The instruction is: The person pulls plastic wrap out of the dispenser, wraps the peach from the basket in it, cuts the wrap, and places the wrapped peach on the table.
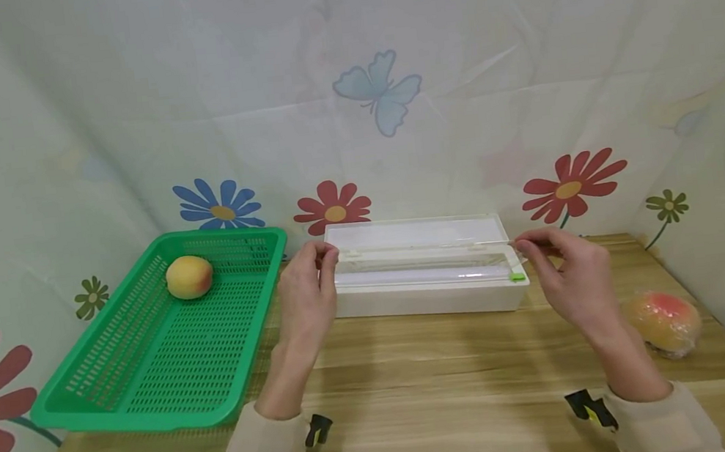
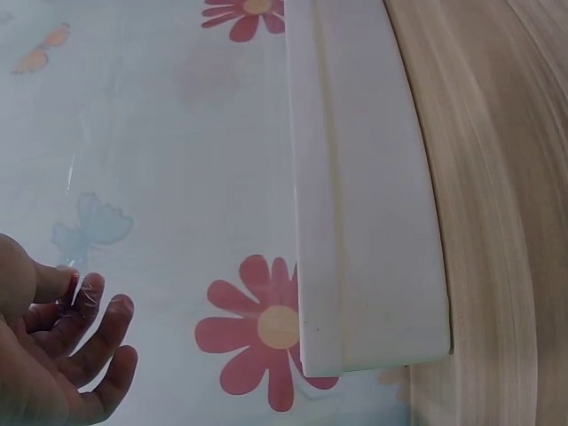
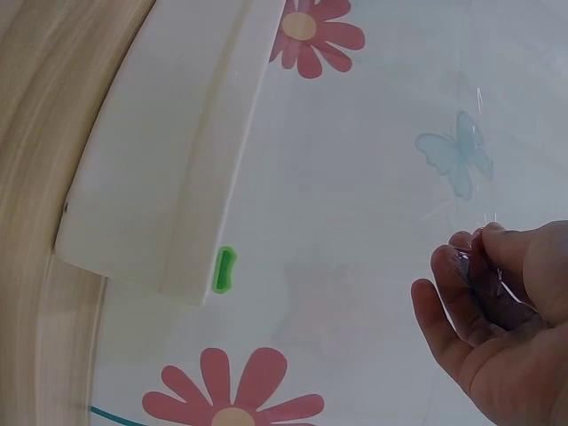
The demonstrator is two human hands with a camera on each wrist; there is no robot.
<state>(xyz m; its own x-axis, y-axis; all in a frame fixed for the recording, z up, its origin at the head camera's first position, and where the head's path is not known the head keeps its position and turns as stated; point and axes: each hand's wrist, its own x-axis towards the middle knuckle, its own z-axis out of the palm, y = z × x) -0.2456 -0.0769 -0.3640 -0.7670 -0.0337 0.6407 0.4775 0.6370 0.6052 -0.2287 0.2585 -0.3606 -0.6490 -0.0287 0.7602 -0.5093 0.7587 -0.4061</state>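
A white cling film dispenser box (image 1: 426,301) lies on the table with its lid (image 1: 413,234) raised and a film roll (image 1: 421,276) inside. Above it, a clear sheet of cling film stretches between both hands. My left hand (image 1: 306,294) pinches one corner of the film between thumb and forefinger; crumpled cling film (image 2: 87,300) shows at those fingertips in the left wrist view. The other corner is pinched by my right hand (image 1: 572,277), with cling film (image 3: 475,277) bunched against its fingers. A green slider (image 1: 517,277) sits at the box's right end.
On the left stands a green perforated basket (image 1: 187,419) holding one yellow-red peach (image 1: 189,277). A film-wrapped peach (image 1: 664,322) rests on the wooden table (image 1: 447,401) beyond my right forearm. Behind the box hangs a flower-printed curtain (image 1: 258,119).
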